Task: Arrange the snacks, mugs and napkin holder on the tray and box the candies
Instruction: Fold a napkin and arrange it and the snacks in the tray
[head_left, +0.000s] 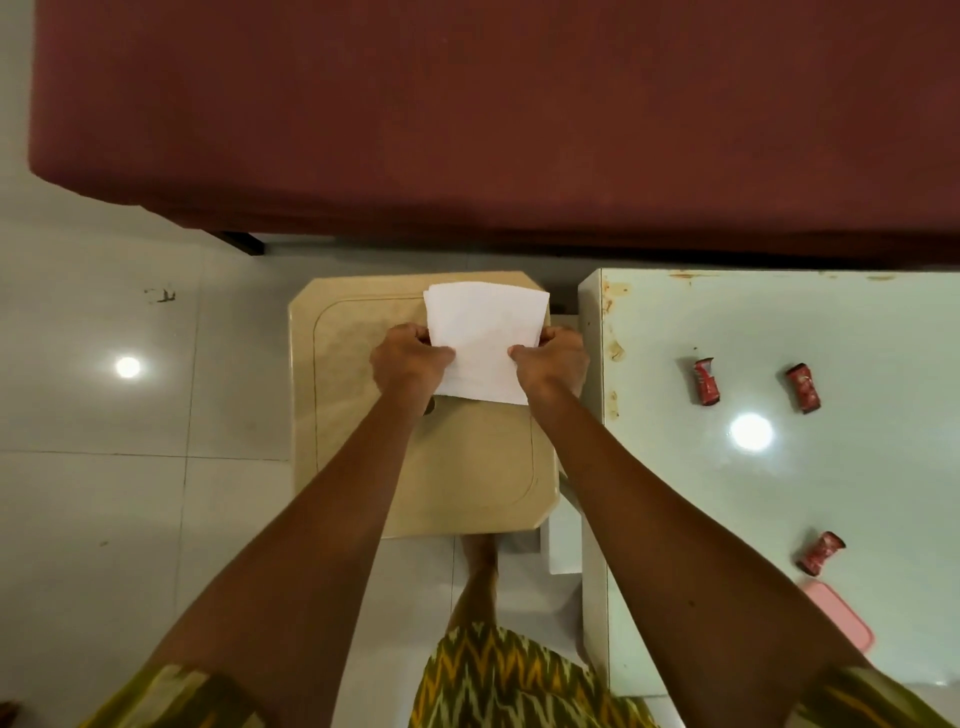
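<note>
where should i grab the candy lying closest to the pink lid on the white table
Pinch the candy across its narrow middle, coming straight down from above. It lies flat and tilted, apart from the pink lid, with flared twisted wrapper ends, so the waist offers the firmest grip.

A beige plastic stool (467, 467) stands directly beneath the grip; a pale green table (831, 493) lies to the right of it, a maroon bed (493, 114) stretches beyond, and glossy white floor tiles (130, 441) spread left
</note>
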